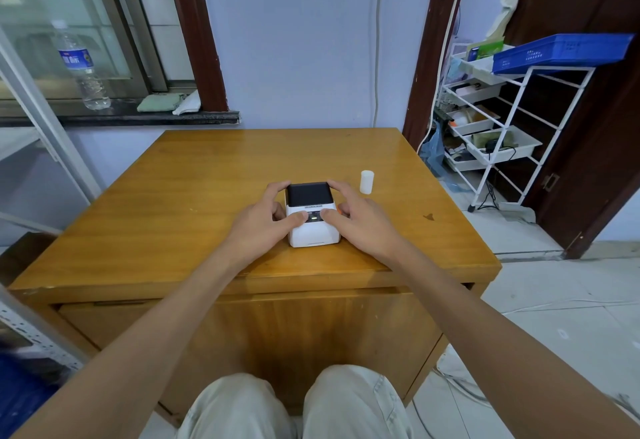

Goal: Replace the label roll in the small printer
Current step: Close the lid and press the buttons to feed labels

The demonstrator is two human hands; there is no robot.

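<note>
Near the front edge of the wooden worktop (207,168), the left hand (263,220) curls around the small printer (311,213) with its thumb on top, and the right hand (360,217) clasps the other side likewise. Lid looks shut, so this reads as the opening step; next comes lifting the cover, with the fresh label roll (366,181) standing just to the right.

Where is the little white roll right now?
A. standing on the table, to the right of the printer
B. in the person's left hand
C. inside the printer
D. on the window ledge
A: the white roll stands upright on the table, apart from the printer, which both hands grip, left hand and right hand.
</note>
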